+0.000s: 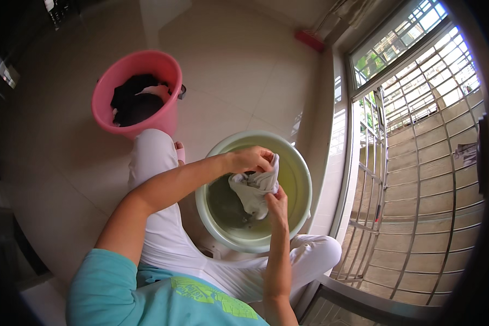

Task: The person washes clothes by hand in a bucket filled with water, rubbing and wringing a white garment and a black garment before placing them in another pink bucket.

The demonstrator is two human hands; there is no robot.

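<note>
A pale, wet cloth (254, 189), probably a garment, hangs bunched between both hands over a light green plastic basin (303, 175). My left hand (252, 159) pinches its upper edge at the top right. Lower down, the right side of the cloth is gripped by my right hand (278, 203). Cloudy water (228, 208) lies in the basin beneath, and the lower end of the fabric hangs close to it; whether it touches the water I cannot tell.
A pink bucket (169, 118) holding dark and pale clothes (136, 102) stands on the tiled floor at upper left. My white-trousered knees flank the basin. A wall and a barred window (415, 163) are on the right. A red broom head (309, 40) rests on the floor at the top.
</note>
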